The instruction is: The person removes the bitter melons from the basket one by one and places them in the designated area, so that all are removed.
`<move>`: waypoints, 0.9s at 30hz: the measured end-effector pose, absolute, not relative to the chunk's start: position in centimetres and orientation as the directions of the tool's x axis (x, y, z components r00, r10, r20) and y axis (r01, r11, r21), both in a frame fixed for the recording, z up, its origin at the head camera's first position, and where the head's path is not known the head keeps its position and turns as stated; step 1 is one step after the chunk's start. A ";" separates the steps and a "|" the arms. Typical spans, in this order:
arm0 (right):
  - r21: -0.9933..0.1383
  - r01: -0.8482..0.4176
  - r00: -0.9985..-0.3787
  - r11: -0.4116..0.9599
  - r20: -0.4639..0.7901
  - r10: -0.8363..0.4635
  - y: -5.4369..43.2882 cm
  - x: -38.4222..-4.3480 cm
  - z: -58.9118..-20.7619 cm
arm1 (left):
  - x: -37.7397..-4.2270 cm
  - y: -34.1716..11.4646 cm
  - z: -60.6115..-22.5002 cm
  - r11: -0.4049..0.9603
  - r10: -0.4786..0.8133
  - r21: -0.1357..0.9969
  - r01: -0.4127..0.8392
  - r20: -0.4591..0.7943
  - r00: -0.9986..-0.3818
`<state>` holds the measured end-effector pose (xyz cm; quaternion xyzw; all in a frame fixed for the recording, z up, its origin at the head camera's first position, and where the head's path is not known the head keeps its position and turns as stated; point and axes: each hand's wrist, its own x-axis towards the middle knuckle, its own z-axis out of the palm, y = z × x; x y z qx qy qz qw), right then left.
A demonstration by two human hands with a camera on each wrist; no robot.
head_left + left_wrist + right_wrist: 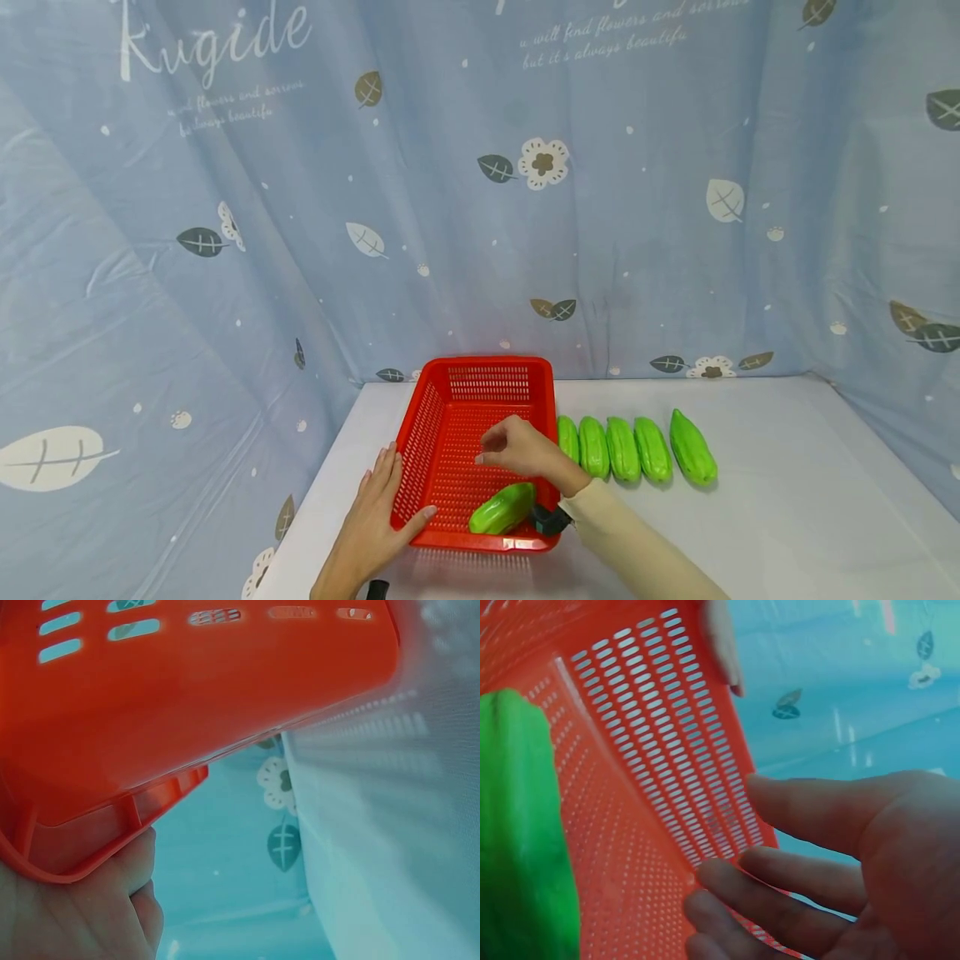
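A red perforated plastic basket stands on the white table in the head view. Inside, near its front right corner, lies a glossy green, elongated, ridged vegetable, also seen at the left of the right wrist view as a green vegetable. My left hand rests against the basket's front left corner, fingers stretched along the left rim and thumb over the front rim. Over the basket hovers my right hand, fingers loosely bent. In the right wrist view, thumb and fingers are apart with nothing between them.
Right of the basket, several similar green vegetables lie in a row on the white table; the rightmost one sits slightly apart and tilted. A blue patterned curtain hangs behind and along the left side.
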<state>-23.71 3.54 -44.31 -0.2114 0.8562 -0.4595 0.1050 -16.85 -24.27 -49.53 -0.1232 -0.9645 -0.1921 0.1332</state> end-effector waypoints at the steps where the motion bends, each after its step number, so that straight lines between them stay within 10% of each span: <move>1: -0.826 -0.267 -0.883 0.496 0.004 -0.469 3.5 -23.7 -44.4 | -16.8 -24.3 -49.6 0.895 0.187 0.339 0.289 0.304 -0.934; 27: -0.685 -0.322 -0.740 0.654 -0.249 -0.625 2.3 -23.3 -45.4 | -17.0 -24.2 -49.5 0.903 0.186 0.327 0.279 0.287 -0.940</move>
